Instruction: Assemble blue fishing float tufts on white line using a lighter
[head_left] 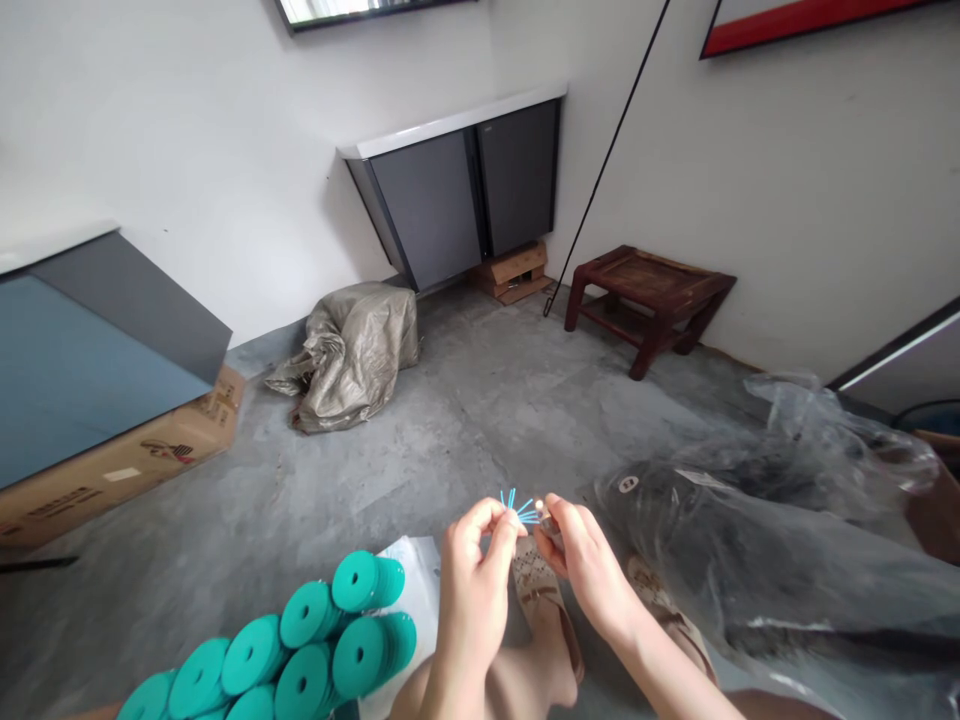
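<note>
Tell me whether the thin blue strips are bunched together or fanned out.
Fanned out: the blue strips spread in different directions from the left hand.

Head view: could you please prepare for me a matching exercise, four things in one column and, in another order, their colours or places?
Things:
1. thin strips
2. stool
3. round discs
4. sack

Descriptions:
A. dark reddish brown
B. crumpled on the floor
C. in the left hand's fingers
D. teal green

Pairs: 1-C, 2-A, 3-D, 4-B

Smooth strands (529, 518), matt discs (241, 655), glossy plastic wrap (817, 560), wooden stool (649, 275), crinkled sack (364, 350), cardboard box (97, 490)
</note>
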